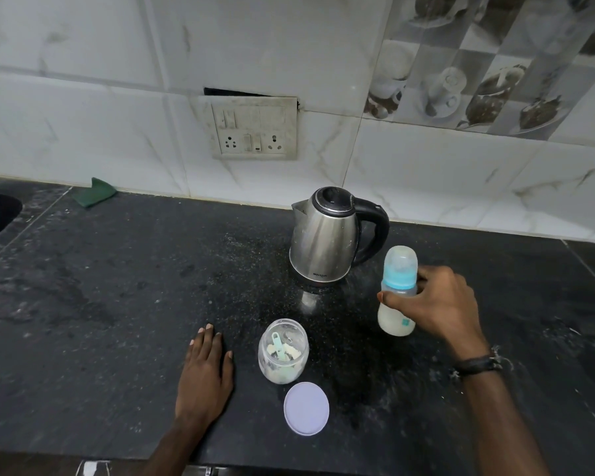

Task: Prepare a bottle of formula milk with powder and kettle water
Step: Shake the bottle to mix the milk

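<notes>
The right hand (440, 304) curls thumb and fingers round the capped bottle (397, 293), upright toward the counter's (117, 304) right side. The left hand (207, 369) lies flat, fingers together, near the front edge beside the open powder jar (282, 352). The kettle's (327, 235) lettering is unreadable.

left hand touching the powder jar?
Apart. Head view shows bare counter between the left hand, flat on the counter, and the powder jar.
</notes>
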Demonstrator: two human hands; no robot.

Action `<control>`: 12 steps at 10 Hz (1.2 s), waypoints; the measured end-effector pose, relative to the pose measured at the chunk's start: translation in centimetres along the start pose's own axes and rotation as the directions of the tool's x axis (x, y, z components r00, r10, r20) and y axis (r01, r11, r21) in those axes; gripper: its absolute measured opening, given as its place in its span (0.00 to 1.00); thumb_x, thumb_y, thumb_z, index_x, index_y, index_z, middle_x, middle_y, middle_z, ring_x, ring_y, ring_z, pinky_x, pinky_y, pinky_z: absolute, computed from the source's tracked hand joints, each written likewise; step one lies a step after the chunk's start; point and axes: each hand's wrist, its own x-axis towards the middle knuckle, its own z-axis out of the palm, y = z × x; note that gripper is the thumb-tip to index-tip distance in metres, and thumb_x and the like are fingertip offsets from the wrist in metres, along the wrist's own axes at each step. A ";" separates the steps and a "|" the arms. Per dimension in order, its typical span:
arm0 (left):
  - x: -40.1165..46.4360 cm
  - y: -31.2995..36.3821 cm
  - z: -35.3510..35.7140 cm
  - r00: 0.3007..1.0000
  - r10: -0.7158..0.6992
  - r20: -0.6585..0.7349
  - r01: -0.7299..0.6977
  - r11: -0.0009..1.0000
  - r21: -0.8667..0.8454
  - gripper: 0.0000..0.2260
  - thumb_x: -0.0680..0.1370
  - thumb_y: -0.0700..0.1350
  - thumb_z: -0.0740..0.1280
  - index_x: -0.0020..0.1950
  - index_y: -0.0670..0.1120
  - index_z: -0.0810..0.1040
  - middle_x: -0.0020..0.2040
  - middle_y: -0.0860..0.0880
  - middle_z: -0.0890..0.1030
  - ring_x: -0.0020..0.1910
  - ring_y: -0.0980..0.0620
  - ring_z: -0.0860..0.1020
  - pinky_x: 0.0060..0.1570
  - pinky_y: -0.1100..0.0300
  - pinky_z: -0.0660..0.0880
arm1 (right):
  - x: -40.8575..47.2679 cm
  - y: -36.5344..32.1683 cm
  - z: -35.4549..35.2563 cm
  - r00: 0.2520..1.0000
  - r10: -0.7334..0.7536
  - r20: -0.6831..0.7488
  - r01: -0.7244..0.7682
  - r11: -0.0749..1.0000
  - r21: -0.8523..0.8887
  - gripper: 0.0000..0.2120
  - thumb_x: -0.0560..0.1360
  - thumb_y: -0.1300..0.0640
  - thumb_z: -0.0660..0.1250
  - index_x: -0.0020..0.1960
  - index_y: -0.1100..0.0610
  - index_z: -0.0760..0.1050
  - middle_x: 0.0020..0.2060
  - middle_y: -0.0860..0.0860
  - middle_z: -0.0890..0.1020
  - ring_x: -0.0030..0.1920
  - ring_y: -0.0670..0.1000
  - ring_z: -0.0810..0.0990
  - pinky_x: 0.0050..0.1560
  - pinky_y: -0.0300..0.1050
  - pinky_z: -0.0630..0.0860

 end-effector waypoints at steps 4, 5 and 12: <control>0.0 0.0 0.0 1.000 0.003 0.002 -0.003 1.000 -0.001 0.27 0.81 0.53 0.51 0.68 0.36 0.75 0.74 0.37 0.70 0.74 0.39 0.67 0.75 0.45 0.62 | -0.2 0.1 -0.2 0.999 0.028 0.017 -0.027 0.998 -0.054 0.25 0.57 0.35 0.76 0.46 0.50 0.82 0.40 0.50 0.85 0.43 0.54 0.83 0.44 0.54 0.81; 0.0 0.0 0.0 1.000 0.001 0.010 -0.001 1.000 -0.008 0.27 0.81 0.53 0.51 0.68 0.36 0.75 0.74 0.37 0.70 0.74 0.39 0.67 0.74 0.45 0.62 | -0.3 -0.1 0.2 0.997 0.032 0.070 -0.040 0.993 0.109 0.25 0.55 0.36 0.77 0.46 0.50 0.83 0.39 0.46 0.86 0.42 0.48 0.85 0.46 0.54 0.82; 0.0 0.0 -0.1 1.000 0.003 0.005 -0.003 1.000 -0.009 0.28 0.81 0.54 0.51 0.68 0.36 0.75 0.74 0.37 0.70 0.74 0.39 0.67 0.74 0.43 0.63 | -1.0 -0.1 -0.1 0.998 -0.008 0.070 0.002 0.996 0.094 0.29 0.52 0.32 0.74 0.47 0.48 0.83 0.40 0.44 0.86 0.42 0.48 0.85 0.46 0.54 0.83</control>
